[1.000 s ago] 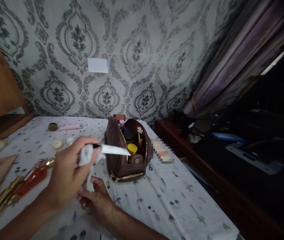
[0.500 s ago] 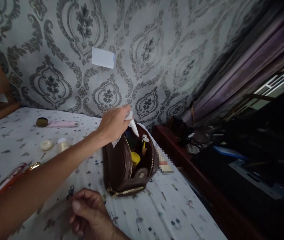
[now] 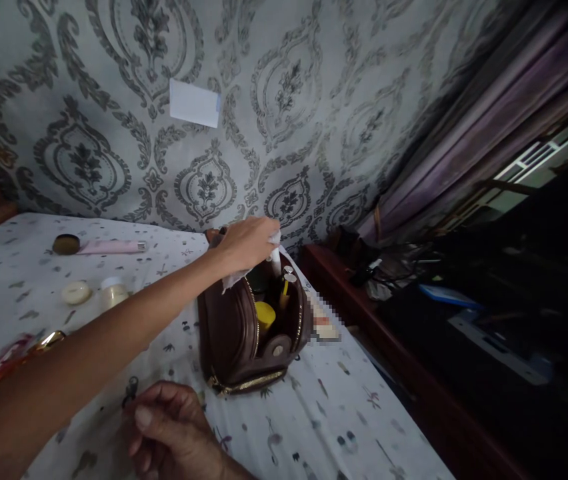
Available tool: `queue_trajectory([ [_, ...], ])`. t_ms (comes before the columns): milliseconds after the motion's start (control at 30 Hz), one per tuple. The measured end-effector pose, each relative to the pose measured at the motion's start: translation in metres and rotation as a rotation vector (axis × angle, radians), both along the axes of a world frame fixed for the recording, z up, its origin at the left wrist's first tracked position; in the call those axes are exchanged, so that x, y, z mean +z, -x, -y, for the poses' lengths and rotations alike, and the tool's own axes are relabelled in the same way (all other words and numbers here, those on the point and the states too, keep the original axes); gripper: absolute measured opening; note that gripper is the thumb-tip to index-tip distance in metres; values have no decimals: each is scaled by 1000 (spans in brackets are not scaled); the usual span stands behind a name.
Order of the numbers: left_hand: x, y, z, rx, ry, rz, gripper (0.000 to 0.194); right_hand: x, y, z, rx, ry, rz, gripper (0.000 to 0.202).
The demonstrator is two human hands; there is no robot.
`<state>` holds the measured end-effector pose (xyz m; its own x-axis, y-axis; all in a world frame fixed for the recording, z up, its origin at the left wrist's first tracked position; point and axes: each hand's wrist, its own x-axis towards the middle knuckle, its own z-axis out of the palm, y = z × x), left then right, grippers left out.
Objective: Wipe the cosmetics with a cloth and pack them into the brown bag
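Note:
My left hand reaches over the brown bag and is closed on a white tube. The tube points down into the unzipped opening. Crumpled pale material shows under the same hand; whether it is held is unclear. Inside the bag are a yellow round lid and slim items with silvery round ends. In front of the bag, to its left, my right hand hovers with fingers curled in and thumb against them, nothing visible in it.
On the patterned sheet at left lie a pink tube, a dark round item, a cream round item, a white-capped jar and gold-and-red items. A patterned wall rises behind; the dark red bed edge runs right.
My left hand has moved right and the white tube sits lower, nearer the bag's inside. My right hand keeps its curled shape. The whole view has shifted slightly.

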<state>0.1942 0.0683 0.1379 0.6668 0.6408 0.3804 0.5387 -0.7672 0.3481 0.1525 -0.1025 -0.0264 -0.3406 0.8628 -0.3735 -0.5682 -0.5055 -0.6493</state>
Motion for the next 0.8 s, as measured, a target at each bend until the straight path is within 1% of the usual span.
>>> queue_trajectory([
  [100,-1,0,-1,-25,13,0,8,1,-1,0,-8,-4,4,59],
  [200,-5,-2,0,-20,-16,-45,9,2,-1,1,-10,-14,9,60],
  [367,-12,-10,-1,-20,-26,-167,20,3,0,0,-24,-25,11,59],
  [533,-14,-18,-2,-45,8,-251,28,4,1,1,-26,-20,19,62],
  [667,-16,-21,-4,-25,24,-268,26,6,1,2,-24,-32,8,61],
  [800,-19,-20,-6,-20,17,-215,17,9,0,2,-16,-52,21,60],
])
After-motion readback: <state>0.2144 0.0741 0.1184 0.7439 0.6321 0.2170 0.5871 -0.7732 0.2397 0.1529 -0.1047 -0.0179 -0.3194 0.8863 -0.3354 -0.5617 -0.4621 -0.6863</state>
